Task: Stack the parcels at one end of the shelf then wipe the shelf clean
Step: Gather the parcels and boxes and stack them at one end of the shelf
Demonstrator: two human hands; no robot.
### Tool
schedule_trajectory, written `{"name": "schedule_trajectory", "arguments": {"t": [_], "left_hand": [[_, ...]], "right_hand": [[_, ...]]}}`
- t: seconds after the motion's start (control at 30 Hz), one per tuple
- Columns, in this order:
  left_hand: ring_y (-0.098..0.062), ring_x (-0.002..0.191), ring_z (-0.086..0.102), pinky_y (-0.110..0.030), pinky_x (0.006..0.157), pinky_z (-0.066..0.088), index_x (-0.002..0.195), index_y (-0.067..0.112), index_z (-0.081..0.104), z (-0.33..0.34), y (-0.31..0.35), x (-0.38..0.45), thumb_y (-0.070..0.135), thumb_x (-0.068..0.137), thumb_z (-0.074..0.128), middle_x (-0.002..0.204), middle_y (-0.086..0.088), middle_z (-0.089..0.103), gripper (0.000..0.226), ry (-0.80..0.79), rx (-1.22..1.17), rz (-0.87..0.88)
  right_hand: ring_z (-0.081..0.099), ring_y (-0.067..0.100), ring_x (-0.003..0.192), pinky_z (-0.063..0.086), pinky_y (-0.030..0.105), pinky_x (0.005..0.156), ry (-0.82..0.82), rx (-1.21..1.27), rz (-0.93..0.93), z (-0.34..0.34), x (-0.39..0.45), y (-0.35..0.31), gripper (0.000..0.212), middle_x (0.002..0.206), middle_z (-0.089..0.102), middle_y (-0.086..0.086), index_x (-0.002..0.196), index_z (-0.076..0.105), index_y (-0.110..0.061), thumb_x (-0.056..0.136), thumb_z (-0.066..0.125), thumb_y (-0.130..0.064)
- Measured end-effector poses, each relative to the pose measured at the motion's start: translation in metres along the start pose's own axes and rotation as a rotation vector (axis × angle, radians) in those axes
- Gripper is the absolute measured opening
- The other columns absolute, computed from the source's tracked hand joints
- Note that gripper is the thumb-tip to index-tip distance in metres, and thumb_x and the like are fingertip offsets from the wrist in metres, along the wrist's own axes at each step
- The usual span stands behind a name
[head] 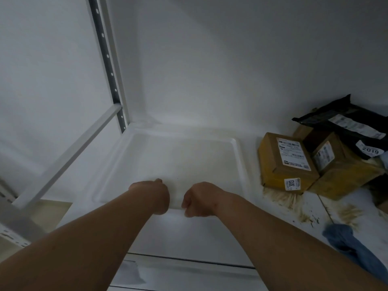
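While the parcels are sitting piled at the right end of the shelf, you are reaching both arms over its bare left part. Left hand and right hand are both curling over, knuckles up; each grip looks empty, though the fingertips are hidden. Stacking appears done, so the left part is lying free for wiping. Brown stains are showing beside the boxes. The cloth is lying well right of either grip, untouched.
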State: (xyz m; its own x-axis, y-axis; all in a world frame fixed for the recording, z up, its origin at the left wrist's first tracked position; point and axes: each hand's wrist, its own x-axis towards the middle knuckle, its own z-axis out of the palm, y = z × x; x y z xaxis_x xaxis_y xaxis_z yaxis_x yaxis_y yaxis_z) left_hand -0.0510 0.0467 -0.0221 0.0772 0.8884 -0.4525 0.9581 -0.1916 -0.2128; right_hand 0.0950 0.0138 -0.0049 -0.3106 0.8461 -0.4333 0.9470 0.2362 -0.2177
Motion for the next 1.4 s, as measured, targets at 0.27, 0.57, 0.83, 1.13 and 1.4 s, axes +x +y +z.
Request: {"name": "schedule_trajectory", "arguments": {"t": [0.27,0.57,0.83,1.13,1.4], "left_hand": [[-0.023,0.110,0.053,-0.039,0.095,0.040,0.133,0.019,0.043,0.004,0.002,0.012,0.039,0.083,0.054,0.117,0.002,0.051,0.054,0.053,-0.070,0.019],[-0.022,0.121,0.045,-0.040,0.097,0.044,0.133,0.022,0.047,0.000,0.027,-0.004,0.074,0.075,0.053,0.133,-0.001,0.043,0.078,0.167,-0.191,0.352],[-0.019,0.103,0.055,-0.034,0.087,0.049,0.105,0.015,0.065,0.004,0.023,-0.011,0.063,0.081,0.058,0.110,0.000,0.051,0.054,0.145,-0.100,0.325],[-0.020,0.104,0.059,-0.032,0.088,0.049,0.118,0.015,0.061,0.000,0.019,-0.023,0.054,0.089,0.055,0.115,0.000,0.059,0.050,0.113,-0.017,0.235],[-0.020,0.105,0.058,-0.034,0.090,0.050,0.111,0.016,0.062,-0.032,0.063,-0.024,0.036,0.097,0.044,0.114,-0.002,0.060,0.030,0.260,-0.167,0.319]], "right_hand": [[0.054,0.022,0.124,0.041,0.034,0.106,-0.020,0.058,0.025,-0.008,0.001,0.004,0.040,0.135,0.058,0.003,0.131,0.062,-0.018,0.093,0.062,-0.030],[0.061,0.023,0.106,0.051,0.039,0.093,-0.091,-0.071,0.115,-0.004,-0.011,0.028,0.045,0.116,0.065,0.004,0.120,0.066,-0.014,0.085,0.070,-0.042],[0.063,0.025,0.101,0.049,0.034,0.081,-0.111,-0.110,0.111,0.002,-0.015,0.032,0.034,0.113,0.067,0.010,0.114,0.068,-0.007,0.088,0.070,-0.029],[0.062,0.028,0.105,0.051,0.040,0.092,-0.049,-0.101,0.069,0.007,-0.014,0.023,0.034,0.117,0.064,0.010,0.116,0.066,-0.008,0.093,0.062,-0.033],[0.062,0.028,0.105,0.050,0.035,0.088,0.147,0.007,0.084,-0.014,-0.041,0.049,0.031,0.114,0.065,0.012,0.112,0.067,-0.004,0.097,0.054,-0.028]]}}
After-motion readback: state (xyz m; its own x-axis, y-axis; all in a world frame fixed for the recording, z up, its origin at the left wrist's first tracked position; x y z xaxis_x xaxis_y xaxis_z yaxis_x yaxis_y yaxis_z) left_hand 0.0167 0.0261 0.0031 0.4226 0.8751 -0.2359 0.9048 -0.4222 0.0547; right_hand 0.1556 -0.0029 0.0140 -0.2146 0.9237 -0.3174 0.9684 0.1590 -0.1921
